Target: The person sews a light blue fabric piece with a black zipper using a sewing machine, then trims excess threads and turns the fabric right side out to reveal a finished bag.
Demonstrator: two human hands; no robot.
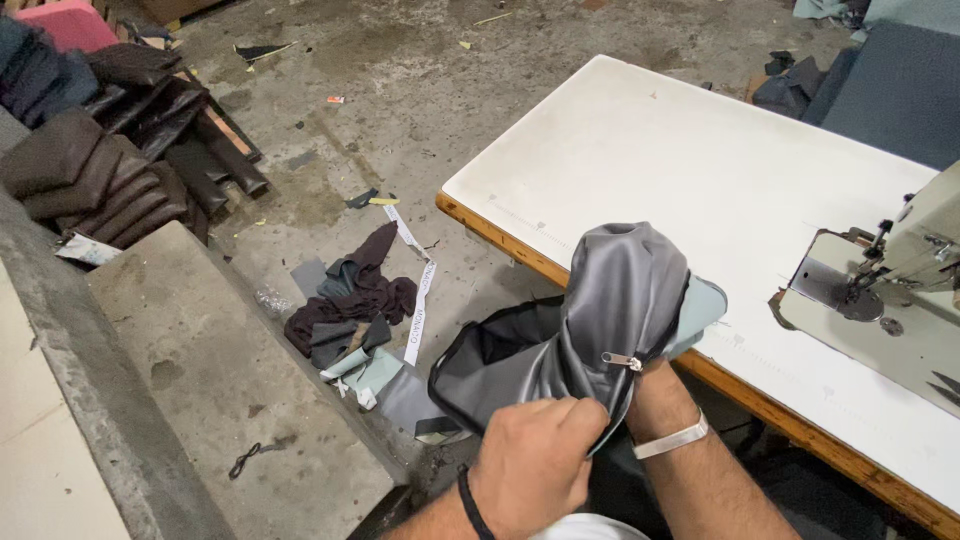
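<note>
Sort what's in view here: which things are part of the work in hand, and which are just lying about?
In hand:
- grey zippered cover, gripped by the left hand
- right hand, hidden inside the cover
- zipper pull

Nearby or lying about:
- sewing machine on the white table
- fabric scraps on the floor
- stacked dark cushions

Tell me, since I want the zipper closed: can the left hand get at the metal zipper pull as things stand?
Probably yes. The left hand grips the grey cover just below the zipper pull, which hangs exposed on the outside with nothing over it. The right hand is hidden inside the cover.
</note>
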